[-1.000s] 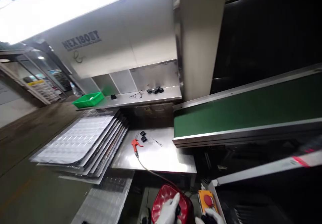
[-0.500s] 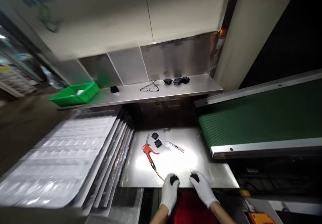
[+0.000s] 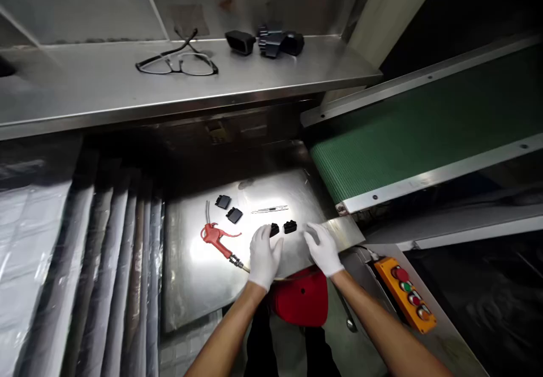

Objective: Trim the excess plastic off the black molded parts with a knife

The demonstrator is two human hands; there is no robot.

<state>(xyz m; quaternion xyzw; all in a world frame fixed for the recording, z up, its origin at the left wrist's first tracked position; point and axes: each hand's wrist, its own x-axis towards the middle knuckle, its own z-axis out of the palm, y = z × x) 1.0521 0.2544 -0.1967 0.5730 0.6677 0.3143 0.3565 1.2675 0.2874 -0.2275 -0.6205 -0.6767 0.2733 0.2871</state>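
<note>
My left hand point(image 3: 263, 258), in a white glove, is over the metal table with thumb and fingers apart. Its fingertips are right beside a small black plastic part point(image 3: 275, 229), which they partly cover; whether they touch it I cannot tell. A second black part point(image 3: 290, 227) lies just to the right. My right hand point(image 3: 324, 250), also gloved, is open and holds nothing, a little way right of that part. Behind them lies a pair of metal tweezers point(image 3: 270, 209). Two flat black pieces point(image 3: 234, 215) and a red air blow gun point(image 3: 216, 238) with its hose are on the left.
A green conveyor belt point(image 3: 407, 134) rises at the right, above an orange button box point(image 3: 405, 294). Stacked plastic-wrapped trays point(image 3: 106, 252) stand left. Glasses point(image 3: 178, 63) and black parts point(image 3: 240, 42) rest on the back shelf point(image 3: 106, 89). A red stool seat point(image 3: 302, 300) is below the table edge.
The view has tipped down and come closer. Both hands held black parts near the front edge; now the two parts lie side by side on the table and the right hand has let go.
</note>
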